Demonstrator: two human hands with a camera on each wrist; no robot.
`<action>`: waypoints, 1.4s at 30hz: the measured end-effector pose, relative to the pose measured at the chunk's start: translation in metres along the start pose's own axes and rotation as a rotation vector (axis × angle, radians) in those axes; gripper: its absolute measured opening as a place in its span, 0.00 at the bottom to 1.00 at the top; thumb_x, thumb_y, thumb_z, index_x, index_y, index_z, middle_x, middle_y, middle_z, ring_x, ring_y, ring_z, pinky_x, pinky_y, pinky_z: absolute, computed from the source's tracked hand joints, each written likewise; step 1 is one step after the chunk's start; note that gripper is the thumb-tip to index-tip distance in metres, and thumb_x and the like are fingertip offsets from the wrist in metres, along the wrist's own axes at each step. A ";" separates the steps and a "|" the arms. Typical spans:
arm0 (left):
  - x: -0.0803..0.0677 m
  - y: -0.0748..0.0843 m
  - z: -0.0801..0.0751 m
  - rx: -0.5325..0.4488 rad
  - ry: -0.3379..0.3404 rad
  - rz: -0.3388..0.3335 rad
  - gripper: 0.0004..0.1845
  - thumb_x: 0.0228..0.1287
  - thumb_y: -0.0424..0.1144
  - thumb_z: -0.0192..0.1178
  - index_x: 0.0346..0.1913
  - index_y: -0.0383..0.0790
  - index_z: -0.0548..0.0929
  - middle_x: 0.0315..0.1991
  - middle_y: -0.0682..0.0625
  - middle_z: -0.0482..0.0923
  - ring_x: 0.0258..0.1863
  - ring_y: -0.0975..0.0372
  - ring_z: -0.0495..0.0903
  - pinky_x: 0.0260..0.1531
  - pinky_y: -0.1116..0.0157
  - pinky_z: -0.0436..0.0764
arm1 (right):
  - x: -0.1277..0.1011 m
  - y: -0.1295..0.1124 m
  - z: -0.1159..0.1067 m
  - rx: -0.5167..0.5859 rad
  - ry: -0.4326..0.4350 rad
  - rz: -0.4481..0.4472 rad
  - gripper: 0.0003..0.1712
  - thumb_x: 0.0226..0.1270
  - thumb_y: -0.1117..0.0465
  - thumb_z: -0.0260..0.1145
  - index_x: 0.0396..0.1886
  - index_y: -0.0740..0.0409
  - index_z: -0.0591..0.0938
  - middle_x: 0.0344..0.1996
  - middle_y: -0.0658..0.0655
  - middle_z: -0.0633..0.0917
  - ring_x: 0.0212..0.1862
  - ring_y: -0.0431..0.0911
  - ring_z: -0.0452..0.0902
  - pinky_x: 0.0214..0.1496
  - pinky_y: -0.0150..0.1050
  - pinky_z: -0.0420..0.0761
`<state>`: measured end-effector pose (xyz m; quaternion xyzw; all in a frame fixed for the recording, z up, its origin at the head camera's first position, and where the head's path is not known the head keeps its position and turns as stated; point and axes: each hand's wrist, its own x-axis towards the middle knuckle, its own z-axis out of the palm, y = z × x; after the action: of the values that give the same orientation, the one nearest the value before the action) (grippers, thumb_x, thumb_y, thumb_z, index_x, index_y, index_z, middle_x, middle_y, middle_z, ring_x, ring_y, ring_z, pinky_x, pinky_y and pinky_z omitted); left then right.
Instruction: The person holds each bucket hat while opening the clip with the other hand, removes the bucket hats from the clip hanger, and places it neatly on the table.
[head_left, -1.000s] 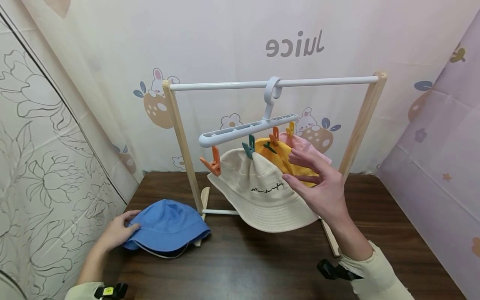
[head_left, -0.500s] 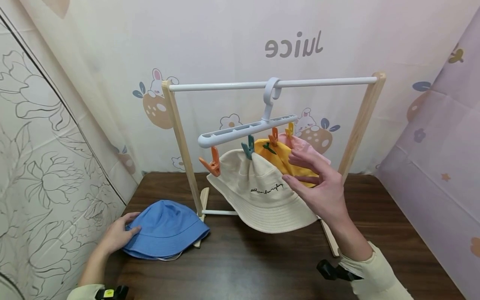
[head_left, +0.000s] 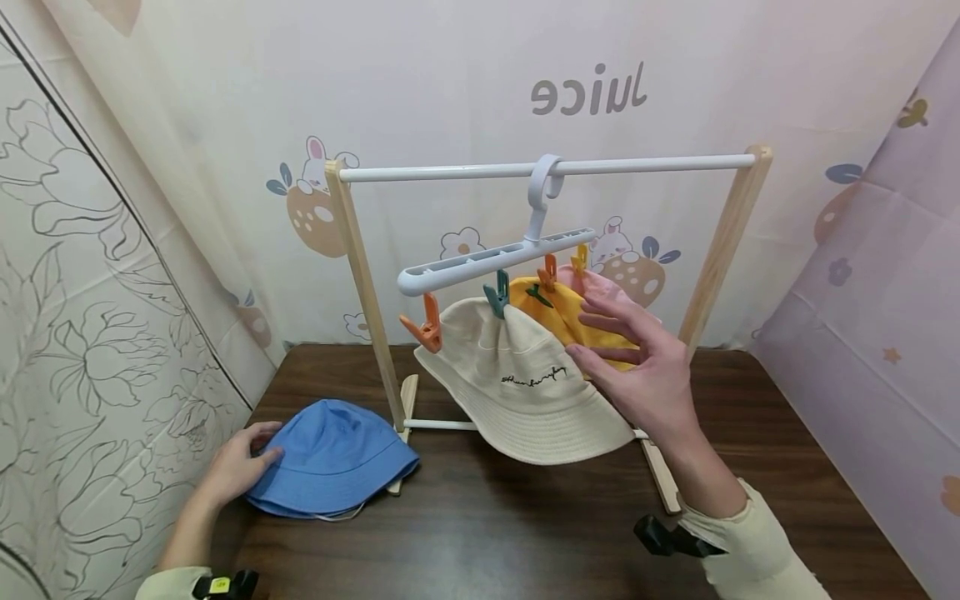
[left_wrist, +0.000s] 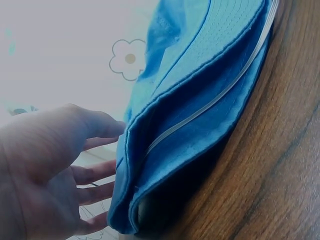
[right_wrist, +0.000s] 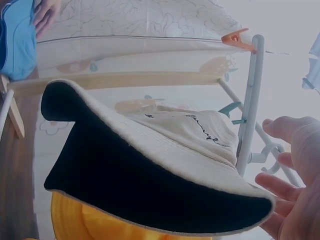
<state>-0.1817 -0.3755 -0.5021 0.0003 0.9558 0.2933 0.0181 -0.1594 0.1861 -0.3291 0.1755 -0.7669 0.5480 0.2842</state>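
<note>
A blue bucket hat (head_left: 333, 454) lies on the dark wooden table (head_left: 525, 533) at the left. My left hand (head_left: 240, 462) rests against its left brim, thumb on top and fingers straight beside the edge; the left wrist view shows the same hand (left_wrist: 55, 170) at the blue hat (left_wrist: 200, 100). A cream bucket hat (head_left: 517, 383) hangs from a teal clip (head_left: 497, 296) on a pale blue clip hanger (head_left: 487, 258). My right hand (head_left: 637, 367) hovers open with spread fingers at the cream hat's right side, in front of a yellow hat (head_left: 562, 321).
The hanger hooks over the white rail (head_left: 450, 172) of a wooden-legged rack. A pink hat (head_left: 611, 292) hangs behind the yellow one. An orange clip (head_left: 427, 325) at the hanger's left end holds nothing. Printed curtains close in the back and both sides.
The blue hat's front brim, slightly lifted a second ago, now lies flat on the table. My right hand has barely moved; its fingers spread a little.
</note>
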 end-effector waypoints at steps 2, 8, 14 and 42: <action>0.000 0.002 0.000 -0.012 0.013 0.010 0.26 0.82 0.34 0.63 0.75 0.23 0.76 0.69 0.21 0.81 0.68 0.28 0.81 0.66 0.31 0.80 | 0.001 0.000 0.000 -0.001 -0.002 -0.005 0.35 0.63 0.78 0.80 0.71 0.62 0.86 0.64 0.38 0.90 0.59 0.30 0.91 0.51 0.26 0.91; 0.001 0.006 0.000 -0.040 0.072 0.047 0.24 0.82 0.32 0.64 0.73 0.24 0.78 0.69 0.22 0.81 0.67 0.29 0.83 0.66 0.31 0.81 | 0.002 -0.001 -0.001 -0.015 -0.007 -0.011 0.35 0.64 0.78 0.80 0.71 0.61 0.86 0.67 0.34 0.87 0.60 0.29 0.90 0.50 0.26 0.90; 0.002 0.012 -0.003 -0.043 0.112 0.073 0.23 0.81 0.31 0.64 0.72 0.25 0.80 0.68 0.23 0.83 0.65 0.31 0.85 0.64 0.35 0.83 | 0.003 -0.004 -0.002 -0.041 -0.016 0.014 0.35 0.66 0.75 0.81 0.72 0.56 0.87 0.72 0.44 0.87 0.60 0.28 0.89 0.49 0.27 0.91; -0.003 0.049 0.002 -0.080 0.277 0.182 0.20 0.78 0.29 0.67 0.69 0.33 0.84 0.61 0.33 0.91 0.58 0.40 0.89 0.50 0.85 0.72 | 0.011 -0.006 0.000 0.002 -0.050 0.109 0.33 0.69 0.68 0.82 0.73 0.54 0.86 0.75 0.56 0.86 0.57 0.28 0.90 0.50 0.27 0.90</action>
<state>-0.1790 -0.3340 -0.4766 0.0456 0.9328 0.3288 -0.1406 -0.1648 0.1845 -0.3179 0.1472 -0.7817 0.5589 0.2345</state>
